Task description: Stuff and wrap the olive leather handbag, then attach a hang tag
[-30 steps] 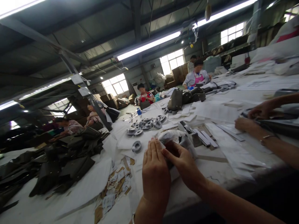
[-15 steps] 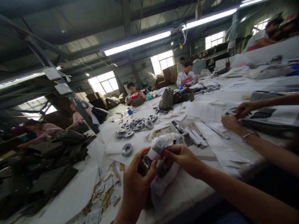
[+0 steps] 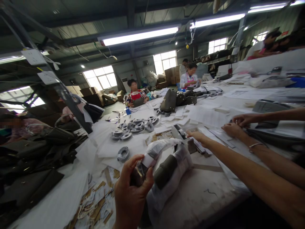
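Observation:
My left hand is closed round one end of a bag handle wrapped in thin white packing foam. Under the handle's arch shows a dark olive part of the bag; the rest of the bag is hidden low in the picture. My right hand is stretched out to a grey tape dispenser beyond the bag. Its fingertips are pinched together at the dispenser's near right end, and what lies between them is too small to make out.
Grey rolled straps lie in a group behind the bag. Paper tags with cords are scattered at the left, beside dark bags. A co-worker's hands work at the right. White foam sheets cover much of the table.
My right hand has let go of the wrapped handle and moved away to the right, to the tape dispenser. My left hand keeps its hold, and the view has shifted slightly right.

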Demonstrator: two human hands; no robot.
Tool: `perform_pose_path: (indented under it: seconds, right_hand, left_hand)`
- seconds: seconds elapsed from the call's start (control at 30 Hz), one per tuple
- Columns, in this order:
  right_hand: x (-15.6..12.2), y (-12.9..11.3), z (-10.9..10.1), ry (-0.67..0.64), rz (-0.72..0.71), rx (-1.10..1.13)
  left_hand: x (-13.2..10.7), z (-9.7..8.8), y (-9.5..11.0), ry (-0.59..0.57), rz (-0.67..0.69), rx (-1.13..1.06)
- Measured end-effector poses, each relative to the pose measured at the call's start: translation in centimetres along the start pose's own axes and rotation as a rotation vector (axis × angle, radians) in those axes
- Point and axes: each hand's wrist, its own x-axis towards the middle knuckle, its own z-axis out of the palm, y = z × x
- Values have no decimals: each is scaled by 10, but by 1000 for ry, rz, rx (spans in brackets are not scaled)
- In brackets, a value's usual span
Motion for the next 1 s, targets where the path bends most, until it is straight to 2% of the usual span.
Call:
perform_pose_path:
  seconds: [0.1,0.23,0.37,0.5,0.63,0.7,0.8,0.9,1.0]
  right_hand:
    - [-5,4,-8,-43,72,139]
    - [-30,13,-16,-60,82,300]
    - [-56,31,-6,-38,151,405]
    - [-67,47,9,31,188,460]
    - [-76,46,11,95,163,502]
    - [-89,32,6,117,126,526]
    - [-123,-8,-2,57,-6,544]
    - [-167,-61,-4,-131,-198,610]
    - [-202,-105,3,-313,-278,719]
  left_hand:
    - [0,-1,2,1,-32,10]
    - [-2,0,3,1,-26,18]
    - [-3,1,5,5,-23,22]
    - [-2,0,5,12,-29,16]
    - [0,-1,0,1,-25,3]
    - [0,-1,-2,-6,-36,3]
    - [0,2,-1,-16,-50,-26]
    - [-1,6,3,-48,-51,-80]
    - [-3,7,6,-89,-53,-137]
